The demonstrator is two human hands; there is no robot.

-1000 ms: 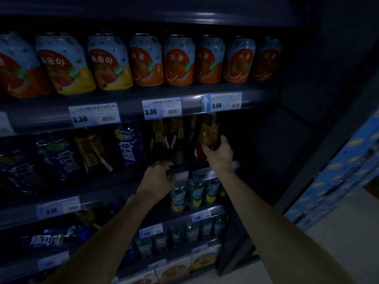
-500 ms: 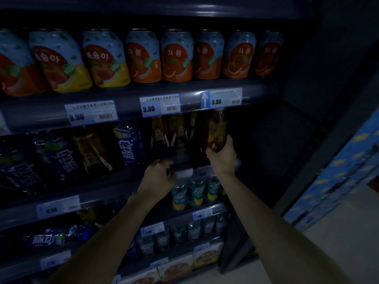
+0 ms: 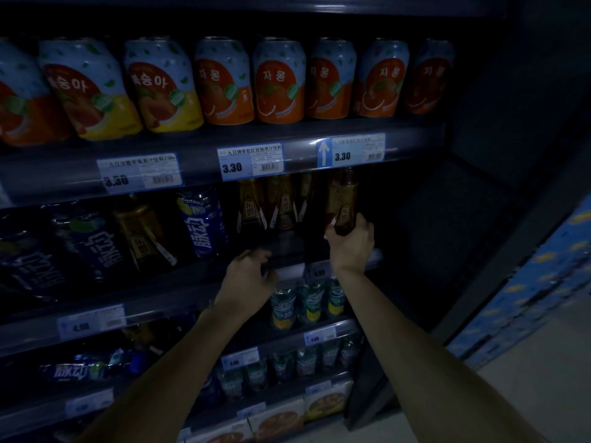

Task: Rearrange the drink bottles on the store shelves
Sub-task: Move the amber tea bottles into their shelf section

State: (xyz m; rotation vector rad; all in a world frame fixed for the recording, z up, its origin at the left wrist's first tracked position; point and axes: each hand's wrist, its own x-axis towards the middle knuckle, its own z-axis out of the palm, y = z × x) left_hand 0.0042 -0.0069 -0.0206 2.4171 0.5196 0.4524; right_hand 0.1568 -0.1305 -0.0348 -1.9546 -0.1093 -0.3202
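Dim store aisle; dark shelf edge [image 3: 204, 174], pale floor [image 3: 527, 378].

Two bare forearms reach up and forward from the bottom of the view, the left rising from lower left, the right from lower right. The right hand [image 3: 351, 247] is raised higher than the left, wrist straight, its fingers [image 3: 363, 220] wrapped around the base of a brown bottle [image 3: 343, 203] held upright. The left hand [image 3: 248, 279] sits lower and toward the centre, back of the hand facing the camera, knuckles bent and fingers [image 3: 256, 254] curled inward; what they close on, if anything, is lost in shadow. The two hands are apart, not touching.
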